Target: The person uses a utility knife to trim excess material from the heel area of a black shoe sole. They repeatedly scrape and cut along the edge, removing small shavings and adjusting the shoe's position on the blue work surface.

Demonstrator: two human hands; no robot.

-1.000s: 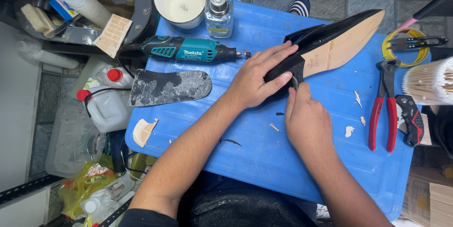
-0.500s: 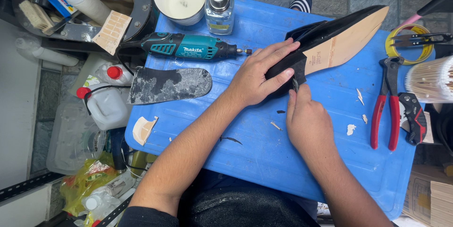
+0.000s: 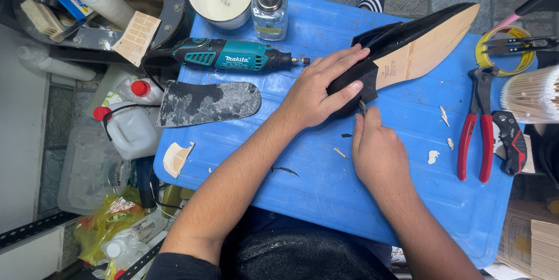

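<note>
Black shoe (image 3: 402,47), toe toward far right

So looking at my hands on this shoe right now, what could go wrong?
The blade tip in your right hand sits right below your left hand pressing the shoe; a slip could cut those fingers. The shoe lies tilted, so it may roll. The rotary tool bit points toward your left hand.

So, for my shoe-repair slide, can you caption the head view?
Left hand steadies a black shoe, tan sole up, on a blue lid while the right hand works a small blade at its heel.
</note>
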